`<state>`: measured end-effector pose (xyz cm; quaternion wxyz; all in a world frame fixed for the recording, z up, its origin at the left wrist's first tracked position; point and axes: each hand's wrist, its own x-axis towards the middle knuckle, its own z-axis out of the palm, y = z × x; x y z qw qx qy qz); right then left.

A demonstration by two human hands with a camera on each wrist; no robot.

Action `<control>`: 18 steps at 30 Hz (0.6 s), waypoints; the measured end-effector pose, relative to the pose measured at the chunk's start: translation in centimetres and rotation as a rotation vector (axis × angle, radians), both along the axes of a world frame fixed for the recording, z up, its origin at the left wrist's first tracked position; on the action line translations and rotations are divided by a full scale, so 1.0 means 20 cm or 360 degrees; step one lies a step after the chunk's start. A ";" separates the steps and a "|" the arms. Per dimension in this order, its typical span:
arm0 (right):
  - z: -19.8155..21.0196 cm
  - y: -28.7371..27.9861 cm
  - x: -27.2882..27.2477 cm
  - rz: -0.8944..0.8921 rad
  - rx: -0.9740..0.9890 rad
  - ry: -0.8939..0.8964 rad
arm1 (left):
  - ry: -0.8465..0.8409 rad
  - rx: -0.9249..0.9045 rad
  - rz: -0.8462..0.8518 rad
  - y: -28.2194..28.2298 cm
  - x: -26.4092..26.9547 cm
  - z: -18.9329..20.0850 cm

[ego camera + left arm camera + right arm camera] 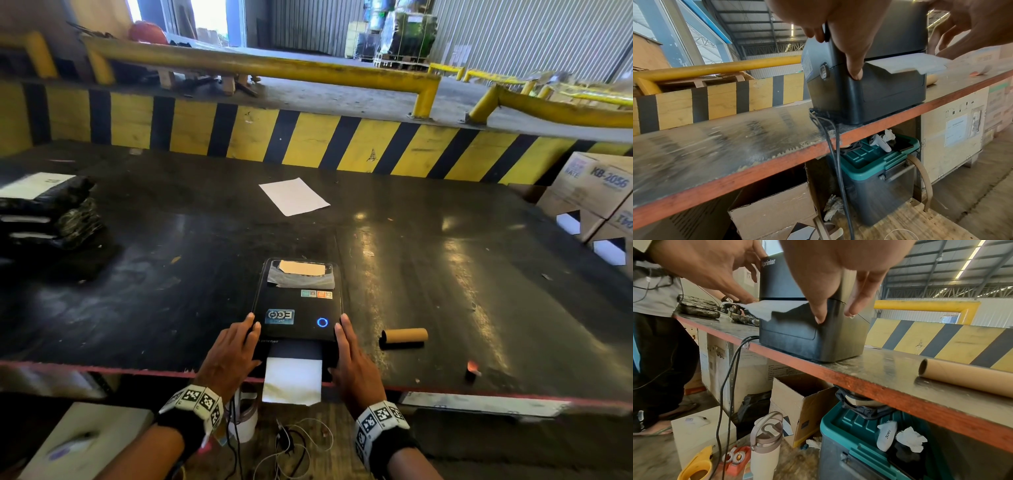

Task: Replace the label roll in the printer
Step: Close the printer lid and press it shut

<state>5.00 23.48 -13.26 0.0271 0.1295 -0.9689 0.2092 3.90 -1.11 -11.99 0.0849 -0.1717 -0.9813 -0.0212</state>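
A black label printer point(296, 308) stands at the near edge of the dark table point(171, 240), lid down, with a blue ring lit on top. A white label strip point(293, 380) hangs out of its front slot over the table edge. My left hand point(239, 342) rests on the front left corner, its thumb point(855, 71) pointing down the front face. At the front right corner my right hand point(349, 356) presses with straight fingers point(851, 308) along the side. An empty brown cardboard core point(406, 337) lies on the table just to the right of the printer.
A white sheet point(294, 196) lies mid-table, black wrapped parcels point(51, 219) at the left, cardboard boxes point(596, 198) at the right. A yellow-black barrier point(308, 140) backs the table. Underneath are a teal-lidded bin point(879, 162), the printer's cables point(834, 154), an open box point(797, 402) and a bottle point(766, 443).
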 end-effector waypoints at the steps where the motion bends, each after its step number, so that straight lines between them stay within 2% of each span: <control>1: 0.00 0.00 0.00 -0.0004 0.0001 -0.0010 | 0.0000 -0.0004 0.0000 0.00 0.00 0.00; 18: 0.05 0.00 0.01 -0.0004 0.0019 -0.0119 | 0.0030 0.0002 0.0000 0.02 0.02 0.04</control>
